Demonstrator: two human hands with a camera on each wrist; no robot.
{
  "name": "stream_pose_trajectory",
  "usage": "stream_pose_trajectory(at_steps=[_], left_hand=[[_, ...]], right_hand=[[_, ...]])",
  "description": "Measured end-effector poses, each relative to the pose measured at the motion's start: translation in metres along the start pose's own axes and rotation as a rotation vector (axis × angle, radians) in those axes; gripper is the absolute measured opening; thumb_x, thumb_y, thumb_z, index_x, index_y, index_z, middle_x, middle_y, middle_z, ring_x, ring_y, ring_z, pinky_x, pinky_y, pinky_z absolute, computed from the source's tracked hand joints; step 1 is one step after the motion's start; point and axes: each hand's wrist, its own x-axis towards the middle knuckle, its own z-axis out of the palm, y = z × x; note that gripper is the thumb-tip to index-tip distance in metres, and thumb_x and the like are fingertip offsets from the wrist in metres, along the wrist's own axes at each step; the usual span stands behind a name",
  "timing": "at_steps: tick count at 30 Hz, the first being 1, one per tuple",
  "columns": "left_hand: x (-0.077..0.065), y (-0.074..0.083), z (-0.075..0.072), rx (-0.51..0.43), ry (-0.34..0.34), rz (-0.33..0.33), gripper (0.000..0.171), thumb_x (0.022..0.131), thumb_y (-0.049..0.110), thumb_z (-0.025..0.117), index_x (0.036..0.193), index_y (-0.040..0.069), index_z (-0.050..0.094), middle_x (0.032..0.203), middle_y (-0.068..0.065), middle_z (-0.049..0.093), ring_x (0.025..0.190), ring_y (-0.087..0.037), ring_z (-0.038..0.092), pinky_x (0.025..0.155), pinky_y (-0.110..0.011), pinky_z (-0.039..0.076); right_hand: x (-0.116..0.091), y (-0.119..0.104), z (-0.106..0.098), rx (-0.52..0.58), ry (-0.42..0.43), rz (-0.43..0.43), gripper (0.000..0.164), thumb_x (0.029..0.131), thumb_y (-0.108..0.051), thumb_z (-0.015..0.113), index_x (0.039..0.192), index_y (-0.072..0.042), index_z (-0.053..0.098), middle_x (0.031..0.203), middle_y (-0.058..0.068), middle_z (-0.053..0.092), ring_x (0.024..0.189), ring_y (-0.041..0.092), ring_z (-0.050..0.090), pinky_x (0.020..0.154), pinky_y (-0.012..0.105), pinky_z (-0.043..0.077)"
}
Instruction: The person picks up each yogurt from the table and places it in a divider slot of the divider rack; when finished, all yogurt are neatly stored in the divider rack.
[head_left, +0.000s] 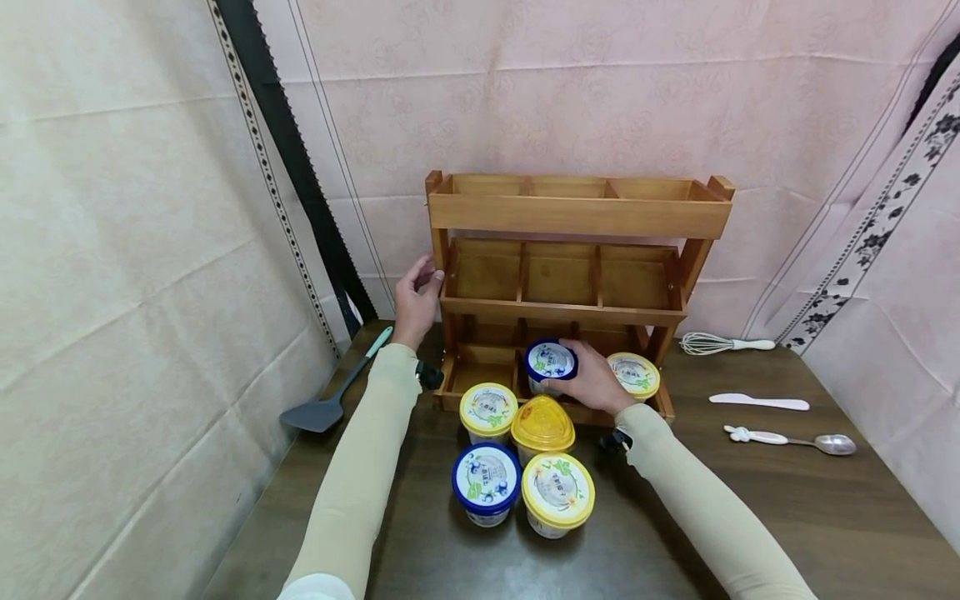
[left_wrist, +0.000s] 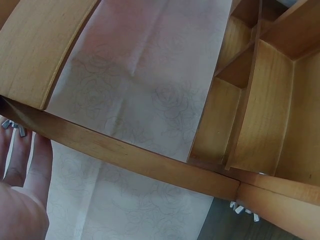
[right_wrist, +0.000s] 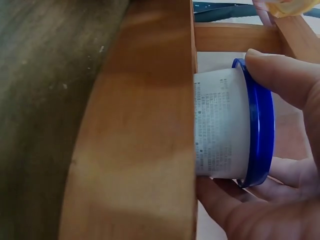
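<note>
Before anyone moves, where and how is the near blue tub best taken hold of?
Probably by the rim, fingers coming from above and the near left: the near blue tub stands upright and tapers below its lid, so the rim offers an edge, while yellow tubs crowd its right and far sides.

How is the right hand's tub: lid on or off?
Lid on: in the right wrist view, the blue lid caps the white tub held by the right hand.

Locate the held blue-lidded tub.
In the head view, the blue-lidded tub is gripped by the right hand at the rack's bottom tier, left of a yellow-lidded tub.
</note>
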Motion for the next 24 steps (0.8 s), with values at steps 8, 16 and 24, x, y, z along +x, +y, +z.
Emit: stream_pose_trajectory(at_steps=[8, 16, 24], left_hand=[[0.000, -0.001, 0.001, -0.002, 0.002, 0.011, 0.039, 0.097, 0.040, 0.062, 0.135, 0.036, 0.058, 0.127, 0.001, 0.065, 0.116, -0.016, 0.059, 0.106, -0.039, 0.045], [-0.001, -0.001, 0.000, 0.010, 0.008, 0.008, 0.041, 0.096, 0.042, 0.062, 0.136, 0.035, 0.058, 0.128, 0.000, 0.065, 0.117, -0.017, 0.059, 0.106, -0.038, 0.045], [-0.001, 0.000, 0.000, 0.009, 0.003, 0.008, 0.039, 0.097, 0.040, 0.062, 0.136, 0.035, 0.058, 0.126, 0.000, 0.065, 0.116, -0.016, 0.059, 0.107, -0.038, 0.045]], right_hand=[[0.001, 0.003, 0.004, 0.014, 0.007, 0.026, 0.097, 0.072, -0.056, 0.083, 0.146, -0.010, 0.041, 0.143, 0.016, 0.050, 0.128, 0.036, 0.052, 0.109, 0.057, 0.040], [-0.001, -0.003, -0.002, 0.034, 0.015, 0.050, 0.099, 0.074, -0.059, 0.080, 0.150, -0.012, 0.038, 0.151, 0.014, 0.045, 0.136, 0.036, 0.046, 0.112, 0.057, 0.037], [-0.017, -0.015, -0.020, 0.152, 0.013, 0.021, 0.085, 0.083, -0.051, 0.076, 0.149, -0.014, 0.038, 0.151, 0.014, 0.045, 0.136, 0.034, 0.048, 0.109, 0.053, 0.042]])
